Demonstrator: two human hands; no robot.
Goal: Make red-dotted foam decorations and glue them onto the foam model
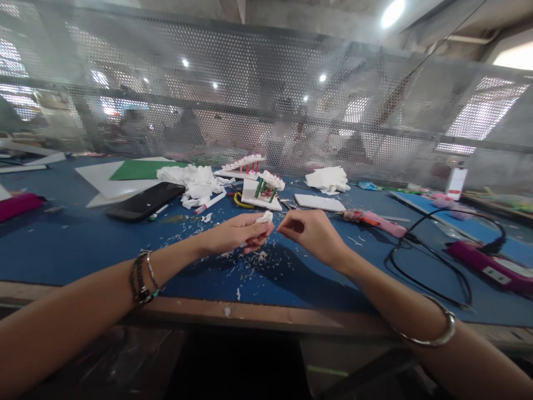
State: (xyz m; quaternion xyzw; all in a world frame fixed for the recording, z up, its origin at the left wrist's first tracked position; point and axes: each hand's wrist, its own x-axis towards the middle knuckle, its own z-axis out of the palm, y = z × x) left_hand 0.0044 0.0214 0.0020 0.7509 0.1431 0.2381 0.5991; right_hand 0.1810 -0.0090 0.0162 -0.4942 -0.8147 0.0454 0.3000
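Observation:
My left hand (244, 232) pinches a small crumpled white piece (265, 217), perhaps tissue or foam, between thumb and fingers. Just to its right, my right hand (314, 230) is closed with thumb and fingertips together; anything in that pinch is too small to make out. The two hands are apart, a little above the table. White shavings (260, 258) are scattered on the blue tabletop beneath them. Behind the hands stands a small model with green posts and a white top (270, 188) on a white base. A similar model with red posts (245, 164) is farther back.
To the left lie a black phone (145, 202), crumpled white tissue (195, 180), a red-capped marker (210, 203) and a green sheet (145, 170). On the right are a white block (318, 202), a pink-handled tool (377, 221), a black cable (433, 266) and a purple power strip (491, 266). A perforated metal screen (258, 83) rises behind.

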